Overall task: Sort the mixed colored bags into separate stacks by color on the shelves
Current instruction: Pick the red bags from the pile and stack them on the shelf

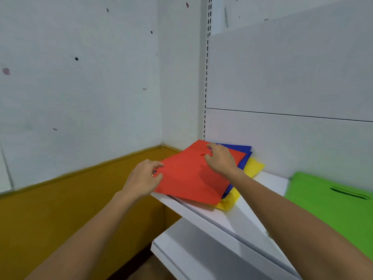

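Fabric this thin should be light, floppy and quick to slide, we judge. Our left hand (144, 178) pinches the left corner of the red bag (187, 178), which tops a mixed pile on the shelf (201, 211). Our right hand (220, 158) grips it with fingers curled at its handle slot (204, 155). Blue bags (244, 156) and a yellow bag (254, 167) lie beneath, with a green bag (327, 201) well apart to the right. Two spread holds should keep it flat.

A white shelf (228, 217) has a lower shelf (191, 245) jutting out beneath it. At its left end lies a skewed pile of flat bags: a yellow bag (255, 167) lowest on the board, a blue bag (243, 150) over it, and a red bag (187, 176) on top. A green bag (323, 203) lies flat further right, apart from the pile.
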Tool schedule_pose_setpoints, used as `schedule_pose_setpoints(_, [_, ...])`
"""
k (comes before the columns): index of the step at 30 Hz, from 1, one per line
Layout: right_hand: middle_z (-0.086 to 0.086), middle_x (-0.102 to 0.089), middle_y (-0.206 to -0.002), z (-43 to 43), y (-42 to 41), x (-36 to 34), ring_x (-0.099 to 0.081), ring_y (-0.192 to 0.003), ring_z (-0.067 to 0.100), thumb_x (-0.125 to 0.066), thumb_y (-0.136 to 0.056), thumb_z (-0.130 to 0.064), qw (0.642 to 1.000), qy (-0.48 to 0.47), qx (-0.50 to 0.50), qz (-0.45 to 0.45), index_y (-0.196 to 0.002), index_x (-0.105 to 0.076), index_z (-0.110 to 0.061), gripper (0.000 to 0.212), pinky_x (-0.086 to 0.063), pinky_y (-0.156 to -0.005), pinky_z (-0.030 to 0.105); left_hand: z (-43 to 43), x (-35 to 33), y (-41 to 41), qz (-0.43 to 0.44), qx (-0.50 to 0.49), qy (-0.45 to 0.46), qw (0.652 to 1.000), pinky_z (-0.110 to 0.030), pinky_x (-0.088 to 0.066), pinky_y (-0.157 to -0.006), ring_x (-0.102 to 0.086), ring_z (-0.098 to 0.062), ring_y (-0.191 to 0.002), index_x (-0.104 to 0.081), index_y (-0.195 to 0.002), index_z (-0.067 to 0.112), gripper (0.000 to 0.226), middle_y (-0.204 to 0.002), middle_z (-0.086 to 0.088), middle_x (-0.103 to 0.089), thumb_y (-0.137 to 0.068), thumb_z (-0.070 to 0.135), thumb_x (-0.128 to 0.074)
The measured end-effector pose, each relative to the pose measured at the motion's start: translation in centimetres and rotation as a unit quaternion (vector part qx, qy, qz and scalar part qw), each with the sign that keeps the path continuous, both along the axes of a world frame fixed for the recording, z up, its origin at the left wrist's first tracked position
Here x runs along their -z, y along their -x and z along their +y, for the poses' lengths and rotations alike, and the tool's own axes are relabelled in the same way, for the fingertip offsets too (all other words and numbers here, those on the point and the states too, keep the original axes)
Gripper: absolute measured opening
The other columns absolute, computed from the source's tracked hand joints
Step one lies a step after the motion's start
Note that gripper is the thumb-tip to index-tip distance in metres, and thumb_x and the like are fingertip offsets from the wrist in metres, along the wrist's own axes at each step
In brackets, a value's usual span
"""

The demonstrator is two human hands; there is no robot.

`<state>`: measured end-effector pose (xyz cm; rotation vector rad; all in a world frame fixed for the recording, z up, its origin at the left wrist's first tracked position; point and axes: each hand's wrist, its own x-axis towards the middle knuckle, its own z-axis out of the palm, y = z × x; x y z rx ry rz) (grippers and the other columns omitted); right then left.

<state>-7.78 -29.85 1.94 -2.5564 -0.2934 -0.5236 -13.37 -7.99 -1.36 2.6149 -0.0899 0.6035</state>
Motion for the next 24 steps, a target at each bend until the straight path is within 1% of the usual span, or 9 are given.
schedule_pose_setpoints(5, [0.013,-0.053,-0.129,0.0,-3.5,1.3,-0.048,-0.121,0.028,-0.048,-0.088,-0.015,0.999,0.008,0.042,0.001,-0.134,-0.047,-0.009,0.047,-0.040,-0.094,0.036,2.4,0.4,-5.5,0.004,0.002,0.015,1.000,-0.036,-0.045,-0.092,-0.057,-0.019,-0.103,-0.064,-0.114,0.022,0.028,-0.111,-0.003,-0.062,-0.089,0.032,-0.053])
schedule_pose_setpoints(8, [0.013,-0.053,-0.128,-0.9,-4.7,2.2,-0.049,-0.120,0.028,-0.048,-0.088,-0.016,0.996,0.037,0.084,0.006,-0.132,-0.047,-0.010,0.045,-0.040,-0.093,0.035,2.8,1.3,-9.0,0.027,0.033,-0.008,0.999,-0.037,-0.045,-0.093,-0.056,-0.021,-0.106,-0.063,-0.115,0.024,0.032,-0.113,-0.004,-0.061,-0.087,0.038,-0.055])
schedule_pose_setpoints(11, [0.012,-0.055,-0.126,-1.6,-5.5,2.6,-0.050,-0.118,0.029,-0.050,-0.087,-0.020,0.987,0.060,0.148,0.023,-0.128,-0.049,-0.010,0.042,-0.042,-0.093,0.036,3.0,1.8,-12.5,0.047,0.071,-0.022,0.996,-0.038,-0.044,-0.095,-0.055,-0.023,-0.109,-0.061,-0.118,0.024,0.040,-0.116,-0.005,-0.060,-0.085,0.046,-0.054])
schedule_pose_setpoints(13, [0.013,-0.057,-0.123,-1.8,-5.8,2.4,-0.051,-0.116,0.030,-0.051,-0.087,-0.025,0.976,0.071,0.201,0.040,-0.125,-0.049,-0.008,0.041,-0.043,-0.091,0.037,3.1,2.0,-14.7,0.070,0.089,-0.043,0.993,-0.038,-0.042,-0.098,-0.051,-0.025,-0.114,-0.055,-0.125,0.024,0.049,-0.121,-0.007,-0.058,-0.084,0.052,-0.052])
schedule_pose_setpoints(15, [0.013,-0.056,-0.122,-1.5,-5.5,2.1,-0.053,-0.114,0.031,-0.052,-0.087,-0.033,0.958,0.093,0.259,0.076,-0.121,-0.048,-0.008,0.042,-0.043,-0.089,0.036,3.1,2.2,-16.3,0.102,0.105,-0.083,0.986,-0.038,-0.039,-0.100,-0.047,-0.028,-0.120,-0.046,-0.132,0.024,0.060,-0.126,-0.009,-0.053,-0.083,0.057,-0.052])
schedule_pose_setpoints(17, [0.012,-0.055,-0.121,-0.7,-5.1,2.1,-0.054,-0.112,0.030,-0.052,-0.088,-0.040,0.939,0.111,0.303,0.116,-0.118,-0.051,-0.007,0.045,-0.043,-0.086,0.034,3.1,2.5,-17.7,0.126,0.130,-0.111,0.977,-0.038,-0.040,-0.100,-0.047,-0.028,-0.122,-0.040,-0.136,0.021,0.068,-0.130,-0.009,-0.052,-0.082,0.059,-0.053])
schedule_pose_setpoints(20, [0.012,-0.055,-0.123,0.6,-4.5,2.8,-0.055,-0.113,0.030,-0.053,-0.086,-0.047,0.920,0.111,0.340,0.163,-0.118,-0.053,-0.007,0.051,-0.044,-0.086,0.034,2.8,2.6,-19.3,0.156,0.164,-0.101,0.969,-0.035,-0.043,-0.097,-0.050,-0.026,-0.121,-0.041,-0.134,0.016,0.069,-0.132,-0.009,-0.052,-0.082,0.060,-0.053])
schedule_pose_setpoints(22, [0.012,-0.053,-0.126,1.3,-4.3,3.4,-0.053,-0.117,0.031,-0.055,-0.084,-0.049,0.909,0.101,0.362,0.180,-0.123,-0.050,-0.007,0.057,-0.044,-0.089,0.035,2.6,2.7,-19.8,0.153,0.166,-0.117,0.967,-0.035,-0.044,-0.094,-0.051,-0.027,-0.120,-0.044,-0.130,0.015,0.067,-0.131,-0.010,-0.053,-0.083,0.061,-0.051])
schedule_pose_setpoints(24, [0.012,-0.052,-0.128,1.9,-4.1,3.5,-0.052,-0.118,0.031,-0.055,-0.084,-0.047,0.901,0.090,0.380,0.189,-0.124,-0.048,-0.007,0.056,-0.044,-0.090,0.035,2.4,2.7,-20.2,0.136,0.158,-0.139,0.968,-0.035,-0.045,-0.092,-0.052,-0.027,-0.118,-0.046,-0.126,0.014,0.066,-0.128,-0.010,-0.055,-0.082,0.064,-0.049])
